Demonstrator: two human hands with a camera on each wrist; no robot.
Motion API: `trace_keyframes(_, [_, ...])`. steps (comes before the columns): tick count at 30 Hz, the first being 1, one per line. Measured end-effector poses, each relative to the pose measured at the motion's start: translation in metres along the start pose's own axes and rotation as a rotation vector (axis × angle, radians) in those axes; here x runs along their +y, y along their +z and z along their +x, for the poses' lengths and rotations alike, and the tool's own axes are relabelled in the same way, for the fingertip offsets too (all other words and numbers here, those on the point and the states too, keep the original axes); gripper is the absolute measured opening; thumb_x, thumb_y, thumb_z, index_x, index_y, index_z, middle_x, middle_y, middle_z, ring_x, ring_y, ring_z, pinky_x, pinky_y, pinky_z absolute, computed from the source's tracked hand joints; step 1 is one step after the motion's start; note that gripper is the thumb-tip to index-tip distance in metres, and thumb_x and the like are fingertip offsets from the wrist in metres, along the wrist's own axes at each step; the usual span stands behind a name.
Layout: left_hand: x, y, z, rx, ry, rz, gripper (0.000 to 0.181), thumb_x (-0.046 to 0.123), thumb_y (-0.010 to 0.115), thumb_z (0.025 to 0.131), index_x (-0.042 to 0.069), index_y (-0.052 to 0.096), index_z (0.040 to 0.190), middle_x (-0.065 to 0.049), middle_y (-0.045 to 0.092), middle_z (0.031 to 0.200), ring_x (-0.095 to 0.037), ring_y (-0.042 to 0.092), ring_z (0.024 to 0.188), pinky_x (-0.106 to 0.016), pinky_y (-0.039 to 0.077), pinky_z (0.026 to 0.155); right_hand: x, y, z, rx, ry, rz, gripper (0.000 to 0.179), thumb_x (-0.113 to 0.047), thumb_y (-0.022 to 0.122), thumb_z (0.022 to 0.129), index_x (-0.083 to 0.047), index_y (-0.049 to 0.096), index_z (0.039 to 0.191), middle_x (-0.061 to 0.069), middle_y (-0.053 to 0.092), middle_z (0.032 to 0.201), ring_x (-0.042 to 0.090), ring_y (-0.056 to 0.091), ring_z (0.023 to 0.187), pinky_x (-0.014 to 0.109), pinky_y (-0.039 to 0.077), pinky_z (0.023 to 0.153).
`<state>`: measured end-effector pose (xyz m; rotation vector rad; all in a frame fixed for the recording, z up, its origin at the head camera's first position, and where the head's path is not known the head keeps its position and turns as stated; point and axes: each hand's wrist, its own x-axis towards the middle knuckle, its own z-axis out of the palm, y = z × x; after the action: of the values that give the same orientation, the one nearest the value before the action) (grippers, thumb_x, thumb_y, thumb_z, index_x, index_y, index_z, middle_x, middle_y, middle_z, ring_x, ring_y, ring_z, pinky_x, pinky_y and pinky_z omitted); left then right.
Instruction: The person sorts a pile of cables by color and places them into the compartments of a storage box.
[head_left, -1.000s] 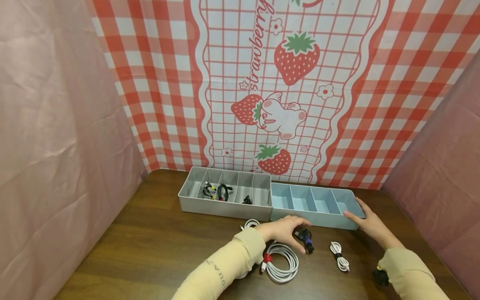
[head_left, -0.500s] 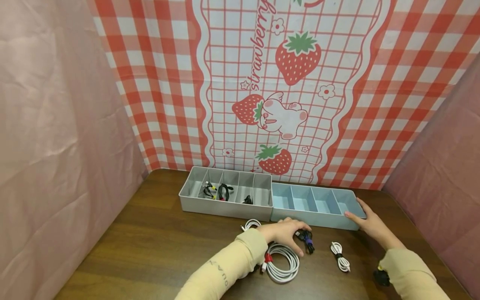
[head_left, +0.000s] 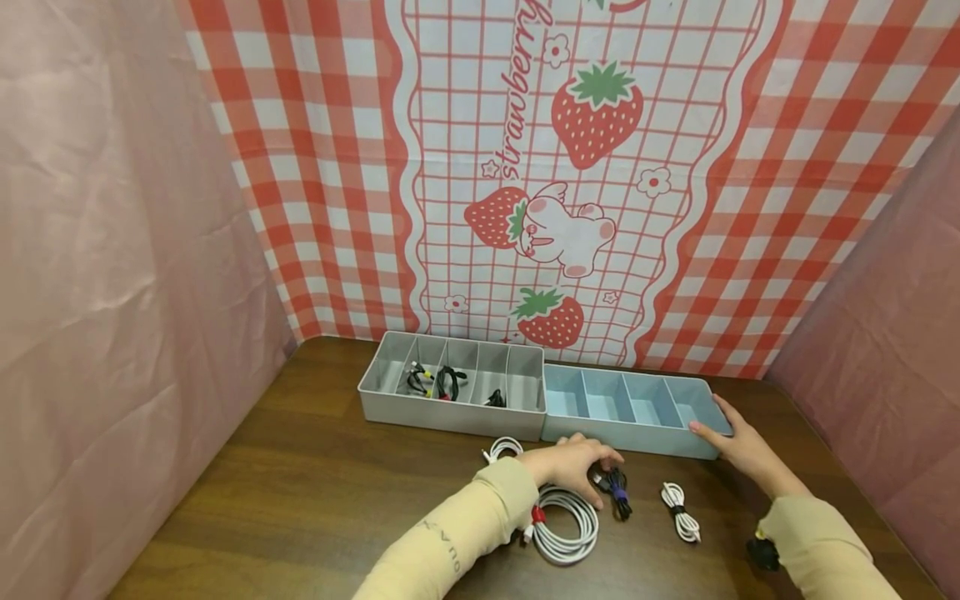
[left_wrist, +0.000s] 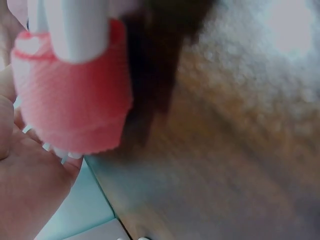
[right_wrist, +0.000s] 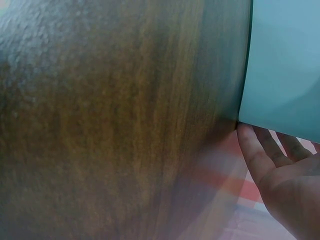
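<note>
My left hand (head_left: 566, 462), thumb and fingers apart and lightly bent, is just left of a black USB cable (head_left: 622, 496) bundled with a purple tie. I cannot tell whether the fingertips touch it. Under that hand's wrist lies a coiled white cable (head_left: 581, 546), whose red tie (left_wrist: 72, 100) fills the near part of the left wrist view. My right hand (head_left: 746, 450) holds the right end of a light blue divided box (head_left: 630, 440), thumb over the front rim. Its fingers (right_wrist: 257, 155) lie against the box's end wall in the right wrist view.
A grey divided box (head_left: 450, 421) with several black cables adjoins the blue box on the left. Another white cable (head_left: 678, 512) with a black tie lies at right, and a smaller white coil (head_left: 504, 447) at left. A black item (head_left: 763, 553) sits by the right sleeve.
The black cable with the purple tie has shifted slightly toward the front and right. My left thumb has drawn in a little; the right hand stays at the blue box.
</note>
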<state>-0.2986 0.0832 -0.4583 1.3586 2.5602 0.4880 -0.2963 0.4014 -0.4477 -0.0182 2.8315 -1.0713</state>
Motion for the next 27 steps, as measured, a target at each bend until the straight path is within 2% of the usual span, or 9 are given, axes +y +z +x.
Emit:
trace_keyframes(6, [-0.0010, 0.0024, 0.0019, -0.006, 0.001, 0.038, 0.066, 0.033, 0.080, 0.074, 0.025, 0.053, 0.134, 0.014, 0.055, 0.098, -0.002, 0.039, 0.090, -0.017, 0.026, 0.073, 0.0005, 0.0000, 0.0009, -0.004, -0.003, 0.001, 0.093, -0.049, 0.050, 0.094, -0.002, -0.008, 0.149, 0.044, 0.009, 0.143, 0.056, 0.031, 0.122, 0.056, 0.047, 0.085])
trace_keyframes(10, [-0.0007, 0.0027, 0.0012, 0.006, 0.001, 0.039, 0.056, 0.033, 0.081, 0.074, 0.027, 0.060, 0.126, 0.016, 0.055, 0.091, -0.001, 0.038, 0.086, -0.017, 0.025, 0.072, 0.0003, 0.0001, 0.0006, -0.002, -0.008, -0.001, 0.092, -0.048, 0.050, 0.094, -0.002, -0.007, 0.149, 0.044, 0.009, 0.143, 0.056, 0.031, 0.121, 0.056, 0.047, 0.084])
trace_keyframes(15, [0.0000, 0.0030, 0.0004, 0.024, 0.003, 0.057, 0.043, 0.034, 0.081, 0.073, 0.029, 0.065, 0.113, 0.014, 0.057, 0.089, 0.000, 0.038, 0.084, -0.016, 0.024, 0.071, -0.0009, -0.0002, -0.0002, -0.002, -0.008, 0.002, 0.092, -0.048, 0.050, 0.094, -0.002, -0.008, 0.149, 0.044, 0.009, 0.143, 0.056, 0.031, 0.122, 0.056, 0.047, 0.085])
trace_keyframes(27, [-0.0014, 0.0029, -0.0022, 0.045, 0.015, 0.099, 0.036, 0.038, 0.081, 0.071, 0.030, 0.068, 0.104, 0.015, 0.057, 0.088, 0.002, 0.038, 0.082, -0.016, 0.024, 0.071, -0.0017, -0.0010, 0.0004, -0.005, 0.002, -0.004, 0.093, -0.049, 0.050, 0.094, -0.002, -0.009, 0.149, 0.045, 0.008, 0.143, 0.056, 0.031, 0.122, 0.056, 0.047, 0.085])
